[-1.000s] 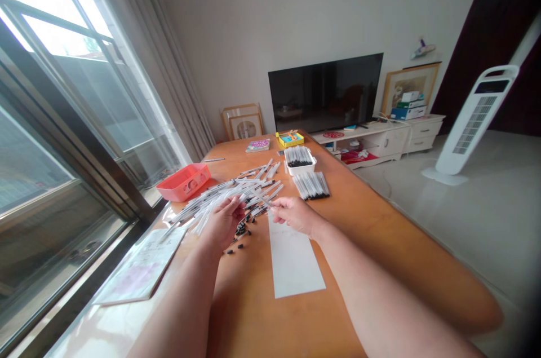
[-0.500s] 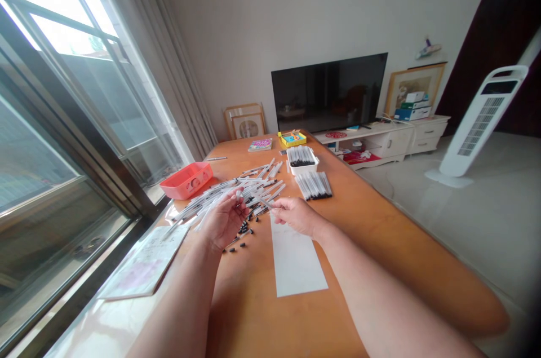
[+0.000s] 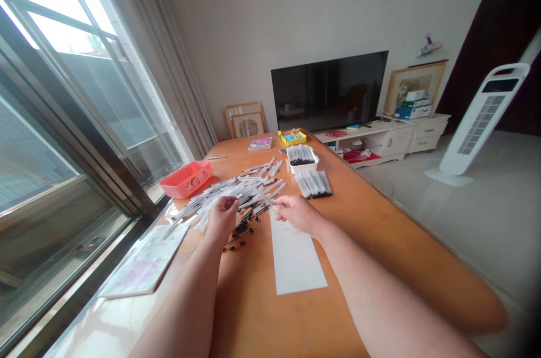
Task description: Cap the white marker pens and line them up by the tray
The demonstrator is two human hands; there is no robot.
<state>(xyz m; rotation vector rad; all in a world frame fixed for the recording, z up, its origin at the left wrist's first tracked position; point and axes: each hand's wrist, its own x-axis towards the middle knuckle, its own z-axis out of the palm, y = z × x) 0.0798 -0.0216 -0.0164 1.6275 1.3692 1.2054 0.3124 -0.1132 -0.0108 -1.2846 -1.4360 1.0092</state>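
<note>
A loose heap of clear plastic pens (image 3: 228, 194) with black ends covers the middle of the orange wooden table (image 3: 257, 313). Small black pen caps (image 3: 242, 228) lie scattered just below it. My left hand (image 3: 222, 219) is curled over the heap's near edge, and I cannot tell whether it holds anything. My right hand (image 3: 298, 214) pinches a clear pen (image 3: 267, 195) at its fingertips, beside the heap. A long white paper strip (image 3: 296, 253) lies beneath that hand.
Farther along the table are a white tub of upright pens (image 3: 301, 159), a neat row of pens (image 3: 313, 184), a red tray (image 3: 186, 179), a yellow box (image 3: 291, 137) and a book (image 3: 260, 144). A notebook (image 3: 146, 262) lies near the window edge.
My left hand has turned and curled, its fingers now closed downward over the heap's edge. My right hand has barely moved.
</note>
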